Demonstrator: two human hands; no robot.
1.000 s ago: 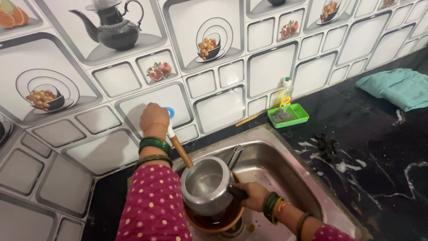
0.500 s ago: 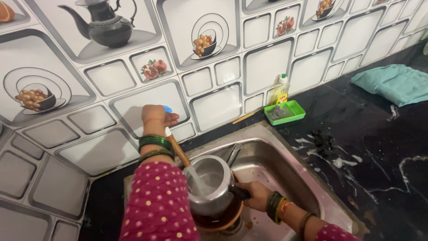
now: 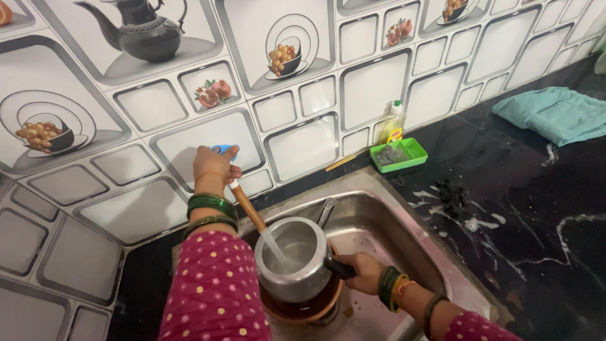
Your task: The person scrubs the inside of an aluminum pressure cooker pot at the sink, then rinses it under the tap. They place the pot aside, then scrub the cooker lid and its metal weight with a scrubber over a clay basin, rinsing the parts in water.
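My left hand (image 3: 213,163) is closed on the blue knob of the tap (image 3: 226,149) on the tiled wall. A brown spout (image 3: 247,207) slopes down from it and a stream of water runs into a steel pressure cooker pot (image 3: 290,256). My right hand (image 3: 365,271) grips the pot's black handle and holds it under the spout, over a brown clay bowl (image 3: 303,308) in the steel sink (image 3: 385,227). Both wrists wear green bangles.
A green tray (image 3: 404,156) with a scrubber and a yellow dish-soap bottle (image 3: 393,126) stand behind the sink. A teal cloth (image 3: 549,113) lies on the black marble counter (image 3: 524,215) at right, which has wet white smears. A utensil (image 3: 326,211) leans inside the sink.
Water now runs from the spout into the pot; a second ago none flowed. My left hand has turned on the tap knob. The pot stays held under the spout.
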